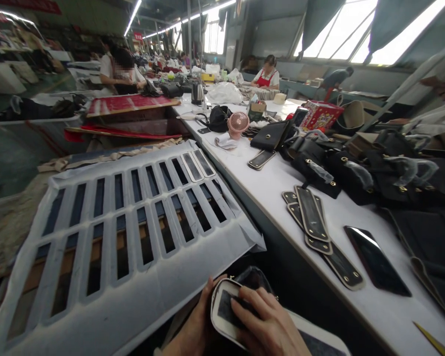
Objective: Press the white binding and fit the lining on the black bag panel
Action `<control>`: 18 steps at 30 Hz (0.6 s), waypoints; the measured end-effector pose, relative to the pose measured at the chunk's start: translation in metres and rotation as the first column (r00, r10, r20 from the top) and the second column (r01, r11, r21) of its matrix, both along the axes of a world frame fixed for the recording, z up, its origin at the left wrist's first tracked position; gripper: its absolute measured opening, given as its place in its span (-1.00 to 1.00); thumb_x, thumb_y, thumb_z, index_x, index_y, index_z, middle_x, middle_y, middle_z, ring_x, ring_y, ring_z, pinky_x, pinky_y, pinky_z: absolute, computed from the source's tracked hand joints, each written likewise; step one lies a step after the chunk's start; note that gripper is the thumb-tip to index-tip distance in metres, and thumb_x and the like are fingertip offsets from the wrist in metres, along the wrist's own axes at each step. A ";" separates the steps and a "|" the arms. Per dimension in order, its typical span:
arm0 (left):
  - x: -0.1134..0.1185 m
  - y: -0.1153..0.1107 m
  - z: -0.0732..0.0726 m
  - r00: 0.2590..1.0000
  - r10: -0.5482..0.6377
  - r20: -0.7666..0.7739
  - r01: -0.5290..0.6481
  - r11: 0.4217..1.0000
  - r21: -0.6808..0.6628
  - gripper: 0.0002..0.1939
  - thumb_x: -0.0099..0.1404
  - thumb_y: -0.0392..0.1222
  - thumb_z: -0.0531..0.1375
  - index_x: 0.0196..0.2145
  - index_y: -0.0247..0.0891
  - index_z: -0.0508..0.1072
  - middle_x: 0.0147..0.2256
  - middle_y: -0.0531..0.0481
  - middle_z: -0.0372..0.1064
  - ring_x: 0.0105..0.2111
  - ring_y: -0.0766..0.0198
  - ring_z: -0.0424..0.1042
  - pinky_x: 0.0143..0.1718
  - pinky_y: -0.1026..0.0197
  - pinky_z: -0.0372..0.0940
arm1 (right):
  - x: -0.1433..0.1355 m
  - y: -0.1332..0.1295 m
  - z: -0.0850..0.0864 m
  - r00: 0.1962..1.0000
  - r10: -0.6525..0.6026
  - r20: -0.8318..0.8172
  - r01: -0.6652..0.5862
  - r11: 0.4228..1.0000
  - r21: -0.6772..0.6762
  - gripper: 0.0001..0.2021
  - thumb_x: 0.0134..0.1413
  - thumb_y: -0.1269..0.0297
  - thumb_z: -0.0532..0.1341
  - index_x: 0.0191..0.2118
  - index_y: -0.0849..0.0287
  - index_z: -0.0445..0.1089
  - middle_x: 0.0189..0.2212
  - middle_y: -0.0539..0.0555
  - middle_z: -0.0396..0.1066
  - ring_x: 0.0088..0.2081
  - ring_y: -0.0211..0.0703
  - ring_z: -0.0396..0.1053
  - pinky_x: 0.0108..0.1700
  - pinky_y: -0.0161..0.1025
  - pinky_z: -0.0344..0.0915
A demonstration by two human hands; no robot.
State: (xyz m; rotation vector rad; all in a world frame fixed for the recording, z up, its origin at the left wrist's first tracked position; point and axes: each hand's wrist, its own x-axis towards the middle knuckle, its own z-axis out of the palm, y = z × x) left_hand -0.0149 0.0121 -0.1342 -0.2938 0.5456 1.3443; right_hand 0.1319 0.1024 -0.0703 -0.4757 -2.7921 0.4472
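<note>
Low in the front, my left hand (195, 324) wraps round the near-left side of a black bag with a cream-edged panel (220, 314). My right hand (265, 319) lies over the same panel, its bent fingers together and pressed on the dark middle. A cream-bordered strip (319, 336) runs out to the right below that hand. Shiny black material (254, 277) shows just behind the fingers. The underside of the bag and most of my left fingers are hidden.
A white slotted board (193, 267) stands at left, with two dark strips (198, 165) on it. On the white table (278, 212) lie several cream-edged black strips (311, 212), a phone (376, 259), black bags (319, 170) and a pink fan (238, 123). Other people work farther back.
</note>
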 end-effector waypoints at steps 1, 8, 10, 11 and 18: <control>-0.001 -0.001 -0.001 1.000 0.004 -0.015 -0.004 1.000 0.013 -0.41 0.17 0.22 0.27 0.01 -0.26 0.45 -0.26 -0.10 0.51 -0.18 0.03 0.49 0.01 0.04 0.29 | 0.000 0.000 -0.001 1.000 -0.005 -0.005 0.005 1.000 0.020 -0.60 0.03 0.31 0.38 0.02 0.06 0.38 -0.03 0.04 0.47 -0.24 -0.06 0.41 -0.28 -0.18 0.41; -0.003 -0.006 -0.013 0.998 0.010 -0.062 -0.010 1.000 0.008 -0.29 0.17 0.21 0.28 0.15 -0.26 0.35 -0.18 -0.12 0.51 -0.10 0.01 0.47 0.08 0.01 0.27 | -0.005 -0.002 -0.008 1.000 0.016 -0.018 -0.016 1.000 0.026 -0.63 0.05 0.29 0.37 0.00 0.13 0.39 -0.06 0.09 0.46 -0.26 -0.05 0.36 -0.28 -0.17 0.41; -0.004 -0.006 -0.013 0.997 -0.001 -0.072 0.001 1.000 -0.004 -0.25 0.14 0.22 0.30 0.17 -0.25 0.34 -0.17 -0.11 0.51 -0.09 0.00 0.47 0.07 0.03 0.28 | -0.007 -0.004 -0.007 1.000 0.009 0.000 -0.009 1.000 -0.012 -0.62 0.04 0.33 0.37 0.00 0.14 0.38 -0.05 0.11 0.44 -0.25 -0.04 0.34 -0.26 -0.15 0.41; -0.004 -0.007 -0.012 0.997 -0.008 -0.074 0.008 1.000 -0.007 -0.24 0.13 0.23 0.30 0.18 -0.23 0.33 -0.15 -0.12 0.51 -0.08 -0.01 0.47 0.06 0.02 0.29 | -0.007 -0.004 -0.006 1.000 0.005 0.011 -0.005 0.999 -0.036 -0.63 0.05 0.34 0.35 0.01 0.14 0.38 -0.03 0.11 0.43 -0.23 -0.03 0.34 -0.24 -0.14 0.41; -0.007 -0.010 -0.020 0.999 -0.002 -0.049 0.002 1.000 -0.017 -0.47 0.28 0.16 0.19 0.05 -0.26 0.46 -0.11 -0.16 0.51 -0.09 -0.03 0.49 0.06 -0.03 0.29 | -0.003 -0.007 -0.004 0.999 -0.025 0.040 0.029 0.993 -0.115 -0.60 0.10 0.38 0.31 0.07 0.12 0.34 0.03 0.12 0.39 -0.16 0.00 0.33 -0.20 -0.09 0.40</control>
